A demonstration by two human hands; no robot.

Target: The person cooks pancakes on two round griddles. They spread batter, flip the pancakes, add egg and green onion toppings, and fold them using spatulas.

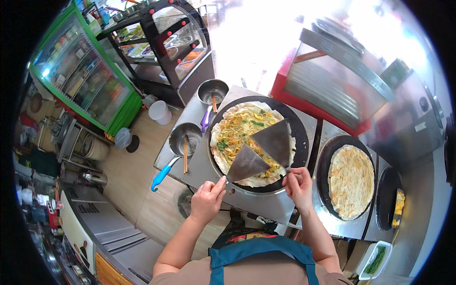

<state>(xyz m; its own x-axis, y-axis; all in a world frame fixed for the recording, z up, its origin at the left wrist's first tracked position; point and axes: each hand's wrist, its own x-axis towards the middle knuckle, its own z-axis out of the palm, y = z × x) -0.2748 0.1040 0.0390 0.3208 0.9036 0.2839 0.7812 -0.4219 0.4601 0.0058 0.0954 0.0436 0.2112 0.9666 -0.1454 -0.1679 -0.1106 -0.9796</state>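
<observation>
A thin round pancake, strewn with shredded vegetables and bits of green leaf, lies on a black round griddle before me. My left hand grips the handle of a triangular metal scraper; its blade spans the near side of the pancake. In my right hand is a second, similar scraper, its blade over the pancake's right part. Both blades hide some of the filling, and my fingers cover most of the handles. Whether the blade edges touch the pancake I cannot tell.
To the right, another griddle carries a plain browned flatbread. Two saucepans, one purple-handled and one blue-handled, hold chopsticks at the left. A red-based glass-fronted cabinet stands behind. A white tray contains chopped greens.
</observation>
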